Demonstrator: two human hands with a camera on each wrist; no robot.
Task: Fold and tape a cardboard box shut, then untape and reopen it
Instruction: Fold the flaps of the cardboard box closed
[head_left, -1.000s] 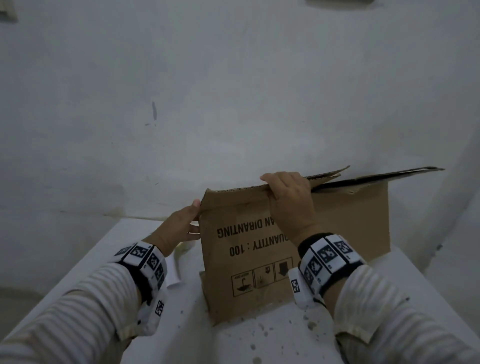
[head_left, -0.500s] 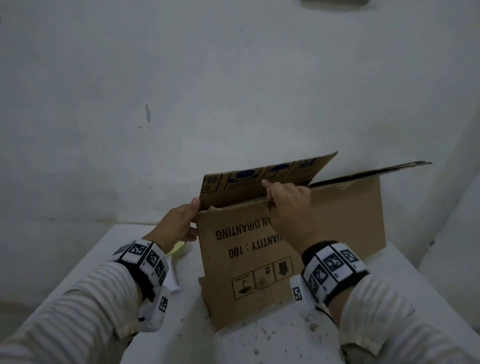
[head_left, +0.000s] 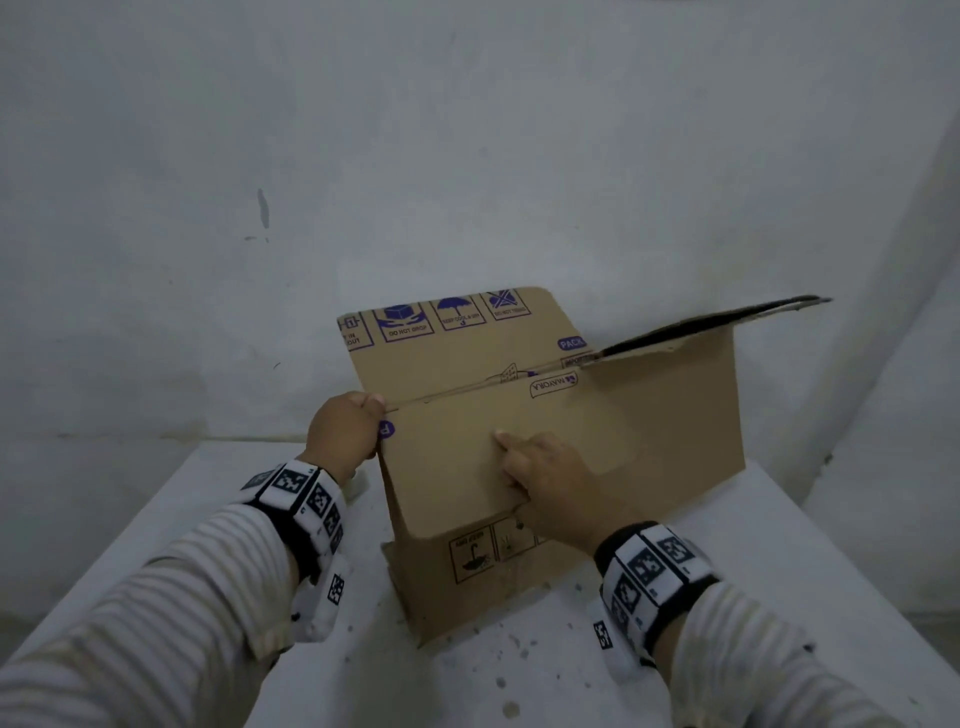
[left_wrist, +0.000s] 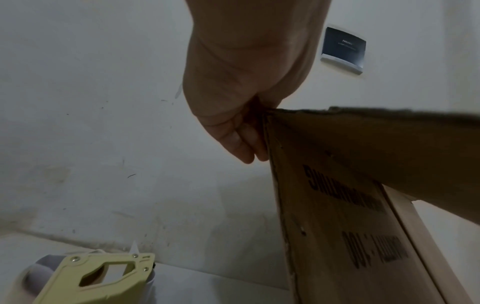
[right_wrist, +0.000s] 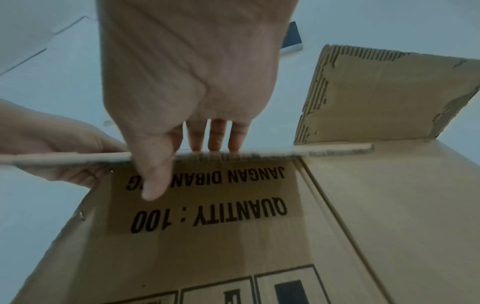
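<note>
White table (head_left: 779, 545) against pale wall, dim light. Right hand (head_left: 553, 480) pinches free edge of near flap (head_left: 457, 462), fingers on top, thumb under. Left hand (left_wrist: 233, 98) grips cardboard box (head_left: 670, 426) at upper left corner. Box stands mid-table, long axis left-right across body. Far flap (head_left: 457, 338) upright; right-end flap (head_left: 717, 325) out sideways. Right hand nearer flap's free edge; hinge lies beyond fingers, next to left hand. Tape dispenser (left_wrist: 96, 277) on table left of box, nearer left hand.

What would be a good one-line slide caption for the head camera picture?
Two hands work a cardboard box on a white table: right hand grips the near flap, left hand holds its corner.
</note>
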